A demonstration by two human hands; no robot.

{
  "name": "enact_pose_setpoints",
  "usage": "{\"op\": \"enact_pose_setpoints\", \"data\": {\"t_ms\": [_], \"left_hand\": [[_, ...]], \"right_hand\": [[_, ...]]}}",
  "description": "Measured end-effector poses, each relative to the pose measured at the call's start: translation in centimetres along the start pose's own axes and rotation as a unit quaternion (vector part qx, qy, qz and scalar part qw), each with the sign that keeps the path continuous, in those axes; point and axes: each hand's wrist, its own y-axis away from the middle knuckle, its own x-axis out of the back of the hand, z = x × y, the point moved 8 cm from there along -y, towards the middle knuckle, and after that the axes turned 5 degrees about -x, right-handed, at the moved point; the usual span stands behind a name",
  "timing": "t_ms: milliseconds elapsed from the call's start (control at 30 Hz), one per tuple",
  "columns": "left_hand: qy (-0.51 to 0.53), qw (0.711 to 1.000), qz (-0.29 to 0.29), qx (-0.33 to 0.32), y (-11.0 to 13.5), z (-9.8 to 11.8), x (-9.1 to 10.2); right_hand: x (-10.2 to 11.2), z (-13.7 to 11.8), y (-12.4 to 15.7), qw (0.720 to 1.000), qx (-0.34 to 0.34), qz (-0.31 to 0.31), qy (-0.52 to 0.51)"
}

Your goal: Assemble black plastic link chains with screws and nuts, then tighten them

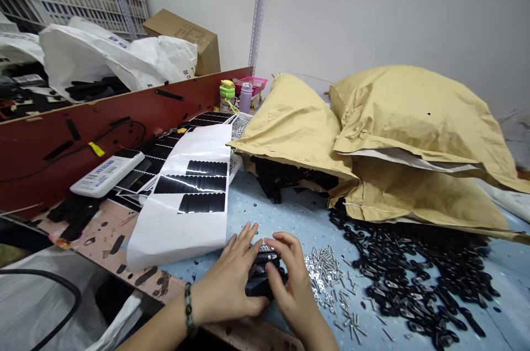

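Observation:
Near the table's front edge, my left hand [232, 279] and my right hand [293, 290] close in from both sides on a small group of black pieces [264, 269] with shiny grey tops. My left fingers reach along the far left side, its thumb at the near end. My right thumb and curved fingers press against the right side. The palms and fingers partly hide the pieces, so their exact kind cannot be made out. Just right of my right hand lies a scatter of silver screws [325, 268]. Farther right spreads a heap of small black parts [414, 279].
A white sheet with black stickers [182, 229] lies left on the blue table [244, 202]. Large yellow paper sacks [406, 119] stand behind, one spilling black parts. A red board [83, 130] borders the left, near a white device [107, 174]. Bottles [245, 98] stand at the back.

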Motion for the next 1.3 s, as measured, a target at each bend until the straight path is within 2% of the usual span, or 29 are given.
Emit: {"op": "enact_pose_setpoints", "data": {"t_ms": [67, 133, 200, 300, 400, 500, 600, 700, 800, 967, 1300], "left_hand": [[0.010, 0.999, -0.021, -0.027, 0.2, 1.0, 0.9], [0.036, 0.998, -0.030, -0.030, 0.5, 1.7, 1.6], [0.074, 0.997, -0.008, -0.017, 1.2, 2.1, 2.1], [0.090, 0.995, 0.052, 0.003, 2.2, 2.1, 1.8], [-0.001, 0.995, 0.097, 0.008, 2.9, 1.5, 0.3], [-0.098, 0.984, 0.145, -0.009, 3.5, 0.8, -0.8], [-0.142, 0.971, 0.183, -0.058, 4.7, 1.1, -0.8], [-0.158, 0.963, 0.184, -0.121, 6.4, 2.3, -1.1], [-0.165, 0.963, 0.162, -0.137, 7.2, 2.7, -1.8], [-0.172, 0.966, 0.141, -0.132, 7.2, 2.6, -2.6], [-0.177, 0.968, 0.148, -0.096, 6.2, 3.4, -3.0]], "right_hand": [[0.1, -2.6, 0.2, 0.997, 0.043, -0.063, -0.016], [0.9, -3.9, 0.4, 0.996, 0.060, -0.055, -0.033], [1.8, -3.9, 0.9, 0.996, 0.047, -0.032, -0.067], [2.9, -1.1, 2.0, 0.991, -0.041, 0.012, -0.125], [3.5, 3.0, 3.5, 0.970, -0.170, 0.057, -0.167], [2.4, 5.6, 4.6, 0.947, -0.251, 0.020, -0.201], [1.4, 6.5, 4.9, 0.936, -0.283, -0.001, -0.209], [0.6, 6.7, 4.9, 0.936, -0.290, -0.011, -0.199], [0.1, 6.7, 4.9, 0.942, -0.287, -0.016, -0.174], [0.0, 6.1, 4.8, 0.957, -0.261, -0.018, -0.125], [-0.3, 5.8, 4.8, 0.974, -0.223, -0.003, -0.042]]}}
